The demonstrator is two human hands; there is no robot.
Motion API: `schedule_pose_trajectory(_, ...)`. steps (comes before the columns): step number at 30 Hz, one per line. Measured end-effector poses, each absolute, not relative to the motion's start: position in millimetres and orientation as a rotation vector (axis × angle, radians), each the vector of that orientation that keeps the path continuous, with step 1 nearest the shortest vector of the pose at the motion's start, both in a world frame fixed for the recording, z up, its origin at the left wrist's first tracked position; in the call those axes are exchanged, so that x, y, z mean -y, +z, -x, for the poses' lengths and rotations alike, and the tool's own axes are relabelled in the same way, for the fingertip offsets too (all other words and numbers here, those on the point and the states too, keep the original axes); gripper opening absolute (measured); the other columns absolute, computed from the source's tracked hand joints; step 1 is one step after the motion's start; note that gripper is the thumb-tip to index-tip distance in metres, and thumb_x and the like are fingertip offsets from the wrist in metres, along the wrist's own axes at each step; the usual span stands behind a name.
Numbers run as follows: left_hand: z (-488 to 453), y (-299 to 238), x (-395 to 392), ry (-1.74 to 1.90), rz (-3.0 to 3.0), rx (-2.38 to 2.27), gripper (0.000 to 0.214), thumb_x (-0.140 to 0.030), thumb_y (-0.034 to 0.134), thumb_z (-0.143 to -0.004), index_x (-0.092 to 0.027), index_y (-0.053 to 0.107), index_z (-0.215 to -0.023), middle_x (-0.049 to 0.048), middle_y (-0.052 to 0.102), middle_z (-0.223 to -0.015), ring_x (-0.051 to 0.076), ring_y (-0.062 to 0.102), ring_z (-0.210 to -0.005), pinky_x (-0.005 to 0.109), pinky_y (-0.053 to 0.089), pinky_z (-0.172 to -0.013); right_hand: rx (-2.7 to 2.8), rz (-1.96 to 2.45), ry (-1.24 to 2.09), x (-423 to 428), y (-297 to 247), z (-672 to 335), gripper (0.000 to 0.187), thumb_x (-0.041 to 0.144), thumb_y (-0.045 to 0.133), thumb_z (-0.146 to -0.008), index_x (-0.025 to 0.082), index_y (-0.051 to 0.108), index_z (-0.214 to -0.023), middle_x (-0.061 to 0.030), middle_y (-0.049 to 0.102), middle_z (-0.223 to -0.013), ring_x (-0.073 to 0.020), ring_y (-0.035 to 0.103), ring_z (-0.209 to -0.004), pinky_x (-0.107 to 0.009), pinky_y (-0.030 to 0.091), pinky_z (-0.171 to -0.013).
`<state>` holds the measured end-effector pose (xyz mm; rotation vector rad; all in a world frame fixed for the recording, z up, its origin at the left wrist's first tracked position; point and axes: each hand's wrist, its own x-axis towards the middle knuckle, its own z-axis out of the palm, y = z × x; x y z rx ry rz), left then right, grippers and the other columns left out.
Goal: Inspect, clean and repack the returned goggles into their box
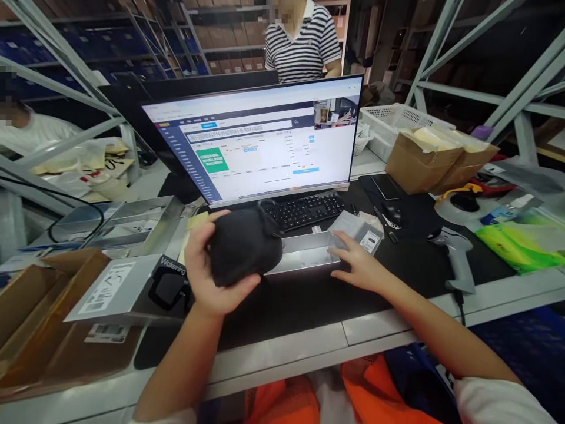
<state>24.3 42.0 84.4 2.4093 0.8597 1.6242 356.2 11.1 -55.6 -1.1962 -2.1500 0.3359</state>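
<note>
A black pouch point(245, 246) with a loop of cord is gripped in my left hand point(203, 268), raised over the desk mat in front of the monitor. My right hand point(357, 264) has its fingers spread, with the fingertips at the right end of a shallow silver-grey open box point(304, 257). The inside of that box shows a pale bottom; its left end is hidden behind the pouch. Just behind my right fingers lies a grey packet with a white label point(371, 240). A grey box printed "Wakening" point(145, 288) stands left of my left forearm.
A monitor point(260, 147) and black keyboard point(306, 211) stand ahead. To the right are a barcode scanner point(457, 259), mouse point(392, 213), phone point(386, 187), tape dispenser point(463, 203) and cardboard box point(424, 162). Open cartons point(53, 318) crowd the left. A person in a striped shirt point(304, 44) stands behind.
</note>
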Motion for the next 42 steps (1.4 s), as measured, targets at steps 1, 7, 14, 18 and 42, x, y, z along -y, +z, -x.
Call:
schedule_pose_trajectory(1, -19, 98, -31, 1.437, -2.537, -0.789, 0.084, -0.054, 0.077, -0.077, -0.033, 0.039, -0.148, 0.0109, 0.048, -0.145, 0.034, 0.048, -0.135, 0.056, 0.038, -0.115, 2.185, 1.197, 0.311, -9, -54, -351, 0.033, 0.031, 0.070, -0.089, 0.020, 0.068, -0.120, -0.0175, 0.035, -0.160, -0.0352, 0.036, -0.147, -0.053, 0.041, -0.115)
schedule_pose_trajectory(7, -27, 119, 18, 0.031, -2.558, -0.774, 0.084, -0.038, 0.082, -0.073, -0.039, 0.045, -0.148, 0.0067, 0.045, -0.154, 0.030, 0.051, -0.135, 0.044, 0.050, -0.108, 2.353, 1.020, 0.179, 2, -38, -345, 0.014, 0.029, 0.065, -0.091, 0.021, 0.076, -0.085, -0.0099, 0.046, -0.155, -0.0402, 0.022, -0.152, -0.063, 0.035, -0.115)
schedule_pose_trajectory(14, -71, 78, 18, -0.336, -2.369, -0.967, 0.087, -0.046, 0.076, -0.076, -0.027, 0.042, -0.154, 0.0139, 0.023, -0.167, 0.039, 0.041, -0.143, 0.052, 0.038, -0.117, 2.294, 0.897, 0.288, 15, -37, -349, 0.018, 0.024, 0.059, -0.093, 0.024, 0.077, -0.093, -0.0078, 0.067, -0.133, -0.0367, 0.022, -0.153, -0.067, 0.020, -0.119)
schedule_pose_trajectory(18, -75, 78, 15, -0.309, -2.383, -0.966, 0.088, -0.047, 0.075, -0.076, -0.025, 0.042, -0.154, 0.0151, 0.038, -0.159, 0.037, 0.043, -0.139, 0.051, 0.040, -0.116, 1.936, 0.899, 0.359, -6, -45, -361, 0.027, 0.027, 0.047, -0.098, 0.022, 0.074, -0.098, -0.0112, 0.070, -0.128, -0.0313, 0.045, -0.143, -0.058, 0.032, -0.118)
schedule_pose_trajectory(42, -74, 70, 16, -0.241, -2.536, -0.881, 0.077, -0.046, 0.074, -0.078, -0.018, 0.051, -0.146, 0.0165, 0.056, -0.131, 0.035, 0.052, -0.121, 0.047, 0.048, -0.102, 2.350, 1.892, 0.249, -145, -27, -314, 0.025, 0.024, 0.054, -0.094, 0.018, 0.077, -0.101, -0.0104, 0.075, -0.110, -0.0234, 0.068, -0.101, -0.027, 0.046, -0.082)
